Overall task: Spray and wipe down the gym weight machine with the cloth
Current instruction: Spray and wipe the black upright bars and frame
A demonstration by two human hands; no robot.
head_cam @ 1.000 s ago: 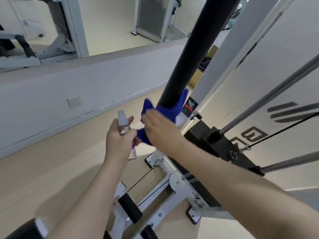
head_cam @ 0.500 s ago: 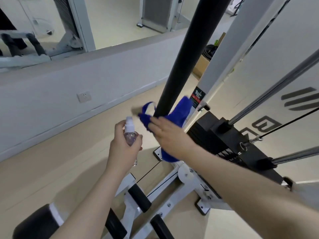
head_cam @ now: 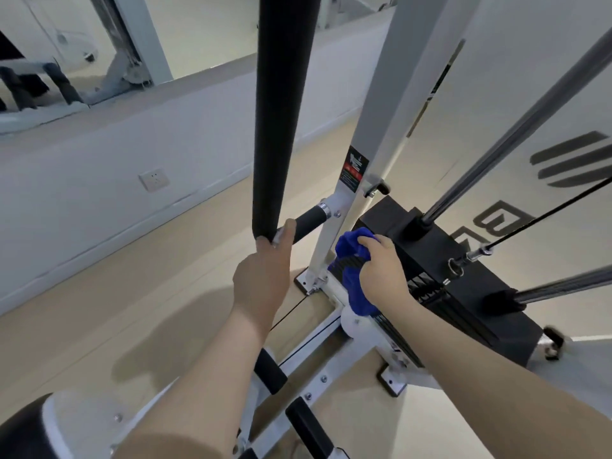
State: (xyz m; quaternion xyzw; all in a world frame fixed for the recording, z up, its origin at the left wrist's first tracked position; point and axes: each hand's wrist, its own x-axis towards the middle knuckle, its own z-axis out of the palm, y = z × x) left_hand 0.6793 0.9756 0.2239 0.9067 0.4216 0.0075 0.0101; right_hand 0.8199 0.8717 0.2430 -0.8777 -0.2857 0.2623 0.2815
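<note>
The weight machine has a black padded bar (head_cam: 281,127), a white upright frame (head_cam: 374,127) and a black weight stack (head_cam: 430,246). My right hand (head_cam: 384,276) grips a bunched blue cloth (head_cam: 351,253) and holds it against the near left corner of the weight stack, beside the foot of the white upright. My left hand (head_cam: 261,279) is just below the lower end of the padded bar, fingers curled around the spray bottle (head_cam: 280,236). Only a pale sliver of the bottle shows between the fingers.
Chrome guide rods (head_cam: 530,117) and a thin cable (head_cam: 546,220) rise from the stack on the right. A short black handle (head_cam: 309,220) juts left from the upright. Black foot rollers (head_cam: 270,371) and a seat pad (head_cam: 23,425) lie below my arms. A wall with a socket (head_cam: 153,180) runs along the left.
My right hand has taken the cloth off the padded bar and lowered it to the weight stack. My left hand with the bottle has moved up under the bar's end.
</note>
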